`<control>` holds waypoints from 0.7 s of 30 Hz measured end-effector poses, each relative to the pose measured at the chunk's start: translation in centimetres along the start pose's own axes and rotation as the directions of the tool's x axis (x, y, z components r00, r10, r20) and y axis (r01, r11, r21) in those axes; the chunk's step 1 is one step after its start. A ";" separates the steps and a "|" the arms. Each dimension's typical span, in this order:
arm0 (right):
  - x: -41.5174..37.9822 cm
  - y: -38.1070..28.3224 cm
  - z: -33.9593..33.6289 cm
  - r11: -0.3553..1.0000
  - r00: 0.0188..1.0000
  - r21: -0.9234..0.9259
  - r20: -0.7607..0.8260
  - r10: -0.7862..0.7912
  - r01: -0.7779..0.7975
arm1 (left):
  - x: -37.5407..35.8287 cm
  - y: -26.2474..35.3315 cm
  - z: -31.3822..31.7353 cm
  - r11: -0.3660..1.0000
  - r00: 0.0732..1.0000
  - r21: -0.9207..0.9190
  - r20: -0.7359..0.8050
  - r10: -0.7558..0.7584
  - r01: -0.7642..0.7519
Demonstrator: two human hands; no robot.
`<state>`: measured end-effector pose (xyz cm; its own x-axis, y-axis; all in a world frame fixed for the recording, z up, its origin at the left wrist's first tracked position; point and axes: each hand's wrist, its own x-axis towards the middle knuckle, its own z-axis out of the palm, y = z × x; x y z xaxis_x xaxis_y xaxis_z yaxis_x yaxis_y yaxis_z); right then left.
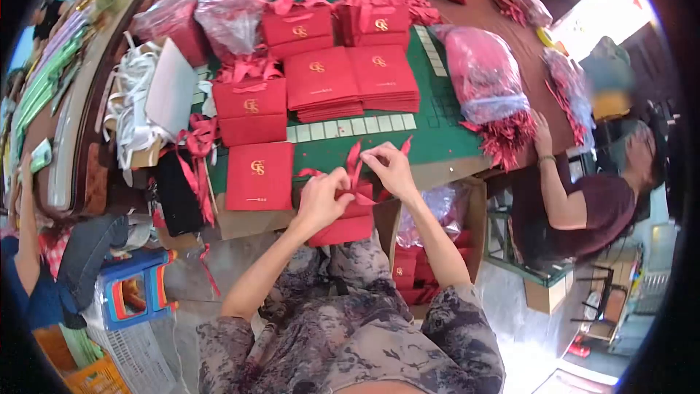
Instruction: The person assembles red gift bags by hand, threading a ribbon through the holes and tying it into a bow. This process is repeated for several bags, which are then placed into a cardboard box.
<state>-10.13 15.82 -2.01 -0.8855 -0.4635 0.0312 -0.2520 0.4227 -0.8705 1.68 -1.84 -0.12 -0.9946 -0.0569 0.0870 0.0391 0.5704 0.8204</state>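
My left hand (pixel 321 197) and my right hand (pixel 394 169) meet over a red gift bag (pixel 343 228) resting at the table's near edge, above my lap. Both hands pinch its red ribbon (pixel 355 164), whose ends stick up between my fingers. A flat red bag with a gold logo (pixel 259 176) lies just left of my left hand on the green mat (pixel 437 131).
Stacks of red bags (pixel 350 80) and finished ribboned bags (pixel 251 109) cover the mat. Plastic sacks of red items (pixel 485 76) lie right. A cardboard box of bags (pixel 430 248) stands by my right knee. A person (pixel 583 204) sits right; a blue stool (pixel 135 284) stands left.
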 end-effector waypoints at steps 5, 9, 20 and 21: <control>-0.3 1.5 -2.8 0.999 0.943 0.035 -0.331 0.040 -0.030 | 0.3 -1.0 0.7 0.999 0.994 -0.037 -0.108 -0.034 0.030; -0.5 2.8 -5.2 0.960 0.880 -0.241 -0.474 0.011 -0.142 | 0.7 -0.8 0.2 1.000 0.991 -0.009 -0.132 -0.026 0.025; 0.6 3.7 -4.0 0.906 0.910 -0.417 -0.401 -0.108 -0.076 | -2.8 -0.4 -5.2 0.956 0.993 0.292 -0.120 0.022 0.014; 0.5 3.6 -4.1 0.930 0.910 -0.364 -0.402 -0.102 -0.057 | -3.0 -0.6 -5.3 0.945 0.997 0.328 -0.078 0.028 -0.001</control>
<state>-13.09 20.29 -3.16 -0.9371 -0.1520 0.3141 -0.3260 0.7025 -0.6327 5.15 -6.42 2.11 -0.9825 -0.1050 0.1540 0.0061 0.8077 0.5896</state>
